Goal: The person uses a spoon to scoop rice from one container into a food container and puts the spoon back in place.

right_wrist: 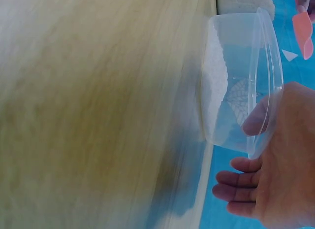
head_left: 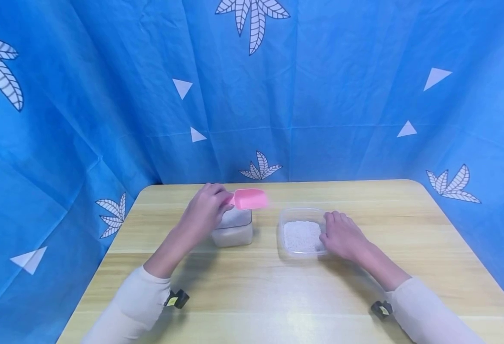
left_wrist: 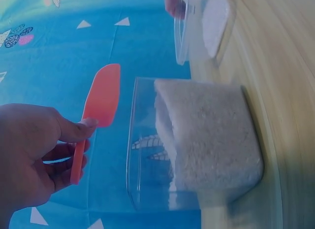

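My left hand grips the handle of a pink scoop and holds it in the air, above a tall clear container. No grains show in the scoop's bowl. White grains fill much of that tall container, up to an uneven slope in the left wrist view. To its right stands a low clear plastic tub with a layer of white grains in the bottom. My right hand pinches the tub's right rim, thumb inside and fingers outside.
Both containers stand on a light wooden table. Behind the table's far edge hangs a blue curtain with white leaves and triangles, which also runs down both sides. Each wrist wears a small black camera.
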A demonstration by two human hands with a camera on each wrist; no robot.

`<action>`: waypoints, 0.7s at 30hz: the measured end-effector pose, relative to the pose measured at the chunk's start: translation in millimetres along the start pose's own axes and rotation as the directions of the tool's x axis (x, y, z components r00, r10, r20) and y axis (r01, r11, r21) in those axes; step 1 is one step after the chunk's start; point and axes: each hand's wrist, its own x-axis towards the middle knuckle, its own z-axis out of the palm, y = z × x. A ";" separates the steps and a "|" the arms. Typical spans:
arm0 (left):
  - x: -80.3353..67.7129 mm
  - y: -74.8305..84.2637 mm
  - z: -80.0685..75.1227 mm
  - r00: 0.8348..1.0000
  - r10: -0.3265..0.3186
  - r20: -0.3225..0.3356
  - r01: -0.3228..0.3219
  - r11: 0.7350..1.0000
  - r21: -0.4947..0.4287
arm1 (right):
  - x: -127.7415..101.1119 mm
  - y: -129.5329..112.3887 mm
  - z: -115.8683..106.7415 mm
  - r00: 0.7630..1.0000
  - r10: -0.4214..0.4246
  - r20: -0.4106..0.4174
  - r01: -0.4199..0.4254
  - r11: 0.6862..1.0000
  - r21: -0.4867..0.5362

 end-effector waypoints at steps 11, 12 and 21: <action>-5.1 -12.5 -9.1 0.999 -0.023 0.022 0.023 1.000 -0.002 | -1.1 0.0 -0.9 1.000 0.002 0.002 -0.002 1.000 0.006; -5.5 -13.4 -10.4 0.999 -0.029 0.025 0.029 1.000 0.000 | -1.0 -0.1 -0.9 1.000 0.002 0.001 -0.002 1.000 0.008; -9.3 -24.2 -19.3 0.997 -0.057 0.044 0.056 0.998 0.038 | -0.5 0.2 0.1 1.000 0.002 0.002 -0.002 1.000 -0.001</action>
